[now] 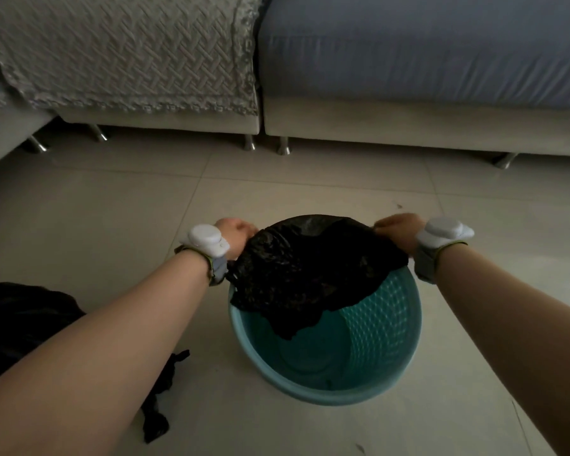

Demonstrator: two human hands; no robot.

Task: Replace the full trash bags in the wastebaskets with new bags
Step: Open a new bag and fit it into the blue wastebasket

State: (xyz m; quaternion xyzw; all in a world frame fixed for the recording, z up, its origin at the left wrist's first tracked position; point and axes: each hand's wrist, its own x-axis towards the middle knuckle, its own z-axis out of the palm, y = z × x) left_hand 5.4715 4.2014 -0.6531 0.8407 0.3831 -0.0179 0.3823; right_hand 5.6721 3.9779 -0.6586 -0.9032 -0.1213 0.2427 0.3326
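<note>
Nearest, at lower left and half cut off by the frame: a bulging black full bag (23,324), out of the basket and down on the tiled floor (112,209), its twisted tail (163,386) trailing toward the teal wastebasket (313,399). Judged from that: old bag removed and seemingly tied, so the first half of this basket's job is done.

Just beyond, over the basket's mouth: the new bag (310,271), black, stretched between both hands and sagging into the opening, lower end hanging inside well short of the bottom. Left hand (234,230) curled tight on the bag's left edge; right hand (399,228) curled on its right edge, both at the far rim.

Left to do, by the look of it: spread the bag's mouth, fold it over the rim all round, push the body down. Near rim and right inner wall bare as yet. No other wastebaskets in view, so cannot tell about them.

Open tile on either side of the basket and ahead of it. Full bag close under the left forearm, worth minding with the elbow. Farthest off, the sofa base (408,123) on metal legs (283,148), grey woven cover (129,54) left, blue cushion (425,51) right, well apart from the basket.
</note>
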